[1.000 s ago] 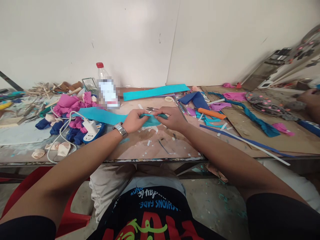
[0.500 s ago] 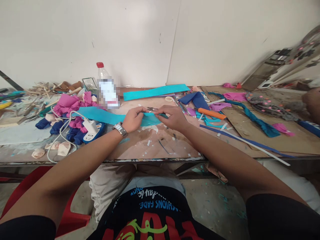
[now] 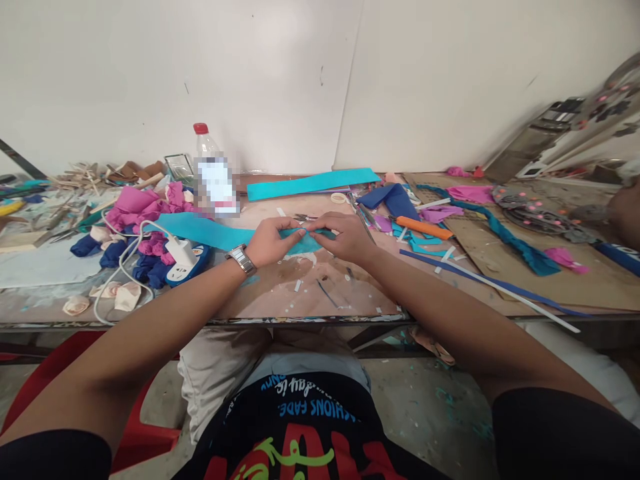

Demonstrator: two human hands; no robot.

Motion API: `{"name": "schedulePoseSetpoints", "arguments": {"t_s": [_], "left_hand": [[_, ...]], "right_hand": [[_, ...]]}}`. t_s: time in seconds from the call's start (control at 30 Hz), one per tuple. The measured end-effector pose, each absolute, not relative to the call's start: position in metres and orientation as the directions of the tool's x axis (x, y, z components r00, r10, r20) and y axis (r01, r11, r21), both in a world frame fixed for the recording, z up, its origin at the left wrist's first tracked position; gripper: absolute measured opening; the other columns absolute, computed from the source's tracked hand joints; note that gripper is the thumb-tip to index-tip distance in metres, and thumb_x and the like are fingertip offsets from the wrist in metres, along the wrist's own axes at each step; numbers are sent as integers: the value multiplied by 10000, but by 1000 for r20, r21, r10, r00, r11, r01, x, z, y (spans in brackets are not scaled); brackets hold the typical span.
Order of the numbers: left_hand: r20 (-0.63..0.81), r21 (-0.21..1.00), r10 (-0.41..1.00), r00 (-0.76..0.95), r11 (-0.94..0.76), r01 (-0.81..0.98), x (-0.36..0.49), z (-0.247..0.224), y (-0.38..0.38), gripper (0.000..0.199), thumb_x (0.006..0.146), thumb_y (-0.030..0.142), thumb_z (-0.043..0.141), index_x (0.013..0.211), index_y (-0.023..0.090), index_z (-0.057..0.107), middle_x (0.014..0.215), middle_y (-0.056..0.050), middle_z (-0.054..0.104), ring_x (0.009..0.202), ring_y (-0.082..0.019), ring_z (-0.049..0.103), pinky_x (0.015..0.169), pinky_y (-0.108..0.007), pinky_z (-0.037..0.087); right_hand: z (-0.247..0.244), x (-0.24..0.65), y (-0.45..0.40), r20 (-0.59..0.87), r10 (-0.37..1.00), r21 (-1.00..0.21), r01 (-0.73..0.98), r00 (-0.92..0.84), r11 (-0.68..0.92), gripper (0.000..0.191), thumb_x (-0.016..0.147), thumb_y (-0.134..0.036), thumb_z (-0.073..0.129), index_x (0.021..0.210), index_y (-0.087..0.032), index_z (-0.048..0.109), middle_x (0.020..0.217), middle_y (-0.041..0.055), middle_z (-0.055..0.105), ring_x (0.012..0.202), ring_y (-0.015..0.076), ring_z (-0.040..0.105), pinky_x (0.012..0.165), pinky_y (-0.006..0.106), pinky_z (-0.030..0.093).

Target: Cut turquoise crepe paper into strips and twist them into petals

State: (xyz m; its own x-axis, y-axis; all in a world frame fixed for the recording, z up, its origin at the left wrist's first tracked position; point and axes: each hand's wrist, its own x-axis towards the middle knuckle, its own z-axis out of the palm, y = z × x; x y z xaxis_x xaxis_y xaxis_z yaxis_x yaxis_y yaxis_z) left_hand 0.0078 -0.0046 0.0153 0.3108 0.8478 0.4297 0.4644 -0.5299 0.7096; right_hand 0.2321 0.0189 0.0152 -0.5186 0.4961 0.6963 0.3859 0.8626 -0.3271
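Observation:
A long turquoise crepe paper strip [image 3: 205, 233] runs from the power strip on the left into my two hands. My left hand [image 3: 275, 241], with a watch on its wrist, pinches the strip's upper edge. Right beside it, my right hand [image 3: 340, 235] pinches the same edge, thumb and fingers closed, so the fingertips of both hands almost meet. Part of the strip hangs below the fingers; the rest is hidden behind the hands. Just beyond them lies a small metal tool, perhaps scissors [image 3: 304, 217], partly covered.
Behind lies another turquoise strip [image 3: 313, 185], near a red-capped bottle [image 3: 201, 130]. Left are a power strip [image 3: 183, 273] with a white cable and pink paper flowers [image 3: 133, 207]. An orange cutter [image 3: 424, 227] and paper scraps lie right. Another person's hand [image 3: 625, 207] shows far right.
My left hand has slid right along the strip toward my right hand, closing the gap between the fingertips. The right hand has barely moved.

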Motion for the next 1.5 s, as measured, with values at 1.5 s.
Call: {"name": "schedulePoseSetpoints", "arguments": {"t_s": [1.5], "left_hand": [[531,519,763,368,-636,571,8,12,-5,322,975,474,575,970,222,776,988,-56,807,908,-231,721,892,-362,491]], "right_hand": [[13,227,15,603,590,-378,459,-537,804,159,954,-303,582,995,-197,693,971,89,740,852,229,658,818,370,515]]}}
